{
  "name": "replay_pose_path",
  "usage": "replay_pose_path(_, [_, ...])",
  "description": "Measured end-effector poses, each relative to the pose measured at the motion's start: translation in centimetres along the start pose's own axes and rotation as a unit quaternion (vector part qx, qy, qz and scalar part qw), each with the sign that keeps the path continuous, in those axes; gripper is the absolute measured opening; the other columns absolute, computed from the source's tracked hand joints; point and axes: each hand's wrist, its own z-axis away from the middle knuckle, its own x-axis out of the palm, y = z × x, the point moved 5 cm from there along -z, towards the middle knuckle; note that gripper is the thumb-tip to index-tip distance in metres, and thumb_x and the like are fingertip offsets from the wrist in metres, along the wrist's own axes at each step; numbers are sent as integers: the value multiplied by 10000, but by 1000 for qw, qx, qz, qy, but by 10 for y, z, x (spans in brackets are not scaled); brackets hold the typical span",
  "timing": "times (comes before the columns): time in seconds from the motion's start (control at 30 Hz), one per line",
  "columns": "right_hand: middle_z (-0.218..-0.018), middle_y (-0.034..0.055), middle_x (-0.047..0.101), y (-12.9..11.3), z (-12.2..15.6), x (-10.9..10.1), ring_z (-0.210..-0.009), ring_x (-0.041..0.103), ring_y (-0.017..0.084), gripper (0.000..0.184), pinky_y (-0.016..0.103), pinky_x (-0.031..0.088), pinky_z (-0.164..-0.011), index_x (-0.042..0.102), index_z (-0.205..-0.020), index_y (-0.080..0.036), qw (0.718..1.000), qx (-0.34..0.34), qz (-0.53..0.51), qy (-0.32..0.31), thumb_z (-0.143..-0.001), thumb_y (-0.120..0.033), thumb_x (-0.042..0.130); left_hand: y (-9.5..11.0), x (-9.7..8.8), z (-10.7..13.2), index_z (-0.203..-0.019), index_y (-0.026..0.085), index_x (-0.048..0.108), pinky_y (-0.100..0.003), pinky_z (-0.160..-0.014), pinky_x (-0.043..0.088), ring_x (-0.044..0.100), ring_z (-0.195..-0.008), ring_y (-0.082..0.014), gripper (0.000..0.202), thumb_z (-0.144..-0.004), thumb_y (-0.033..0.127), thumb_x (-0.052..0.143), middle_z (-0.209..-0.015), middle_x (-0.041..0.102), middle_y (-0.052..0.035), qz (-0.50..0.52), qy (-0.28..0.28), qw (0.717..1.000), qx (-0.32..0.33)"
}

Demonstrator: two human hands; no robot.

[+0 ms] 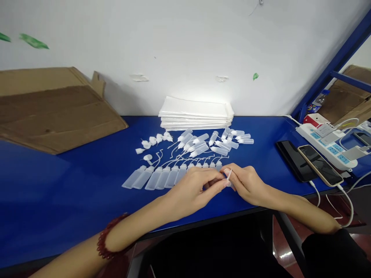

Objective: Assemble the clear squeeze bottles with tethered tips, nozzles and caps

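Note:
My left hand (194,189) and my right hand (249,186) meet near the table's front edge, fingers pinched together. Between their fingertips is a small translucent plastic piece with a thin white strip (229,175); the fingers cover much of it. Just behind my hands stretches a row of flat translucent squeeze bottles (155,179) with thin bent tubes at their tops. Farther back lies a loose cluster of smaller translucent bottles with white caps (199,148). Several white needle-tip caps (145,144) lie left of that cluster.
On the blue table (72,181), a stack of white sheets or bags (194,112) rests against the wall. Folded cardboard (58,112) leans at the left. Two phones (321,165) with charging cables lie at the right, near a white power strip (327,144).

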Motion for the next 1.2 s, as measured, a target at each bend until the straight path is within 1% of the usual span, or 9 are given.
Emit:
replay_pose_path(0.23, [-662, -11, 523, 5, -3, -1, -591, 483, 116, 427, 250, 379, -590, 496, -769, -191, 997, 64, -49, -17, -1035, -448, 282, 14, 12, 15, -950, 116, 607, -256, -548, 491, 608, -617, -143, 173, -998, 125, 441, -742, 644, -42, -214, 74, 950, 214])
replay_pose_path(0.3, [-643, -16, 520, 5, -3, -1, -578, 480, 110, 437, 241, 381, -580, 513, -763, -185, 996, 72, -57, -23, -1040, -433, 285, 16, 12, 17, -995, 101, 601, -258, -561, 499, 612, -632, -145, 132, -983, 106, 470, -754, 645, -46, -220, 98, 944, 227])
replay_pose_path(0.43, [-690, 11, 590, 0, 1, -3, -526, 495, 106, 377, 235, 374, -527, 534, -904, -164, 997, -27, 69, 23, -1049, -367, 251, 4, 5, 6, -824, 150, 612, -212, -505, 447, 544, -541, -97, 245, -997, 236, 462, -667, 596, 8, -47, 47, 997, 45])
replay_pose_path(0.53, [-746, 43, 662, -5, 5, 1, -540, 577, 113, 364, 222, 384, -503, 518, -1051, -143, 980, -141, 137, 46, -1062, -316, 199, -4, 13, 4, -660, 159, 569, -195, -502, 453, 578, -520, -93, 407, -1004, 301, 405, -581, 597, 20, 89, -90, 986, -113])
replay_pose_path(0.6, [-758, 45, 680, -6, 6, 2, -547, 601, 107, 369, 209, 388, -497, 513, -1061, -146, 974, -167, 148, 48, -1068, -304, 179, -5, 17, 5, -626, 158, 545, -192, -498, 454, 584, -498, -91, 443, -1012, 301, 381, -548, 593, 23, 123, -121, 976, -134])
replay_pose_path(0.73, [-782, 58, 677, -1, 5, 2, -505, 555, 101, 399, 213, 386, -494, 527, -1047, -145, 981, -98, 164, 29, -1062, -327, 172, 5, 15, 7, -723, 144, 575, -229, -493, 448, 560, -531, -113, 379, -1026, 233, 366, -625, 602, -9, -51, 6, 997, 60])
replay_pose_path(0.9, [-750, 66, 636, 5, 1, 0, -525, 544, 121, 401, 237, 388, -539, 549, -997, -125, 986, 3, 164, -26, -1041, -315, 199, 22, 26, 18, -829, 34, 643, -302, -500, 497, 579, -558, -175, 171, -938, 66, 516, -642, 615, -74, -390, 137, 863, 291])
replay_pose_path(0.97, [-714, 47, 608, 5, -1, -1, -539, 542, 128, 387, 242, 386, -558, 548, -979, -130, 988, 27, 150, -36, -1035, -312, 211, 24, 29, 19, -868, -8, 662, -321, -542, 536, 617, -600, -199, 131, -916, 50, 555, -661, 641, -98, -428, 145, 834, 317])
replay_pose_path(1.2, [-610, -32, 466, 1, -6, -4, -514, 427, 107, 330, 243, 332, -554, 459, -779, -196, 996, 49, 57, -43, -1028, -307, 274, 26, 29, 21, -821, 8, 679, -328, -567, 561, 635, -618, -201, 160, -913, 46, 555, -686, 667, -109, -430, 136, 829, 330])
